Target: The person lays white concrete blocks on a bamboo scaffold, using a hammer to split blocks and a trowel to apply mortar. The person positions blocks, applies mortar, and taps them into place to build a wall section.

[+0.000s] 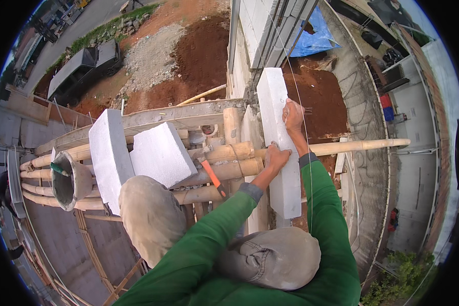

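Note:
A long white lightweight concrete block (284,189) lies lengthwise along the top of the narrow wall in front of me. My left hand (276,158) has its fingers bent against the block's left side and top, near the middle. Farther along, my right hand (294,118) grips the right edge, fingers curled over it. A thin taut string (302,99) runs past the right hand. Left of the block, a hammer with an orange handle (214,177) rests on the bamboo poles (229,171). Its head is partly hidden among them.
Two more white blocks, one whole (108,153) and one shorter (163,154), rest on the bamboo scaffold by my knees. A mortar-crusted bucket (81,184) with a green handle (60,169) inside stands at left. Ground drops away on both sides; a bamboo pole (362,147) juts right.

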A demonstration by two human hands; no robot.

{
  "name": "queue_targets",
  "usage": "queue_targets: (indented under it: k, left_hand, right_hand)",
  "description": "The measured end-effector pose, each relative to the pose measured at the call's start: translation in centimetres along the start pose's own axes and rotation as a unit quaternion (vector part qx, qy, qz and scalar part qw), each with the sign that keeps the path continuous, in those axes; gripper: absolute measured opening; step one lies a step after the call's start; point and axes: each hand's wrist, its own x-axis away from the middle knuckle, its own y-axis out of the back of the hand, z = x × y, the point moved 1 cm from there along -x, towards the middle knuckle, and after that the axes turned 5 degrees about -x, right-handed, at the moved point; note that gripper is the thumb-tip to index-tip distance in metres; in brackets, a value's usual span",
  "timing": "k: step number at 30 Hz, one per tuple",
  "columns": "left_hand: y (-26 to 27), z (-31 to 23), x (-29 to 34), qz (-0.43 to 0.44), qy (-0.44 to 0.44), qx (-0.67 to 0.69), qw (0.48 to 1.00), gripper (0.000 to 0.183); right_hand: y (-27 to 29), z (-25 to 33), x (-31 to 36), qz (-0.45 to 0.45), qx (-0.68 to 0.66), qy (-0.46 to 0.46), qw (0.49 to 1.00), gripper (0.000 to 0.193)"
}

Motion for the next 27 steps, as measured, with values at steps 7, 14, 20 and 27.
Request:
queue_targets:
  k: [7, 14, 20, 27]
  left_hand:
    - [0.4, -0.3, -0.1, 0.028, 0.020, -0.071, 0.997, 0.081]
    - [1.8, -1.2, 0.3, 0.051, 0.019, 0.011, 0.998, 0.060]
    - [2.5, -0.9, -0.5, 0.093, 0.004, -0.033, 0.995, 0.052]
    - [3.2, 0.4, -0.9, 0.193, -0.036, -0.053, 0.979, 0.095]
  right_hand:
    - [0.4, 1.6, -0.4, 0.066, -0.115, 0.028, 0.991, 0.047]
    - [1.5, 1.5, 2.7, 0.063, -0.055, -0.037, 0.996, 0.047]
    - [8.2, 5.1, 13.5, 0.003, -0.070, -0.040, 0.997, 0.044]
    - [10.8, 7.9, 21.4, -0.022, -0.055, -0.027, 0.998, 0.044]
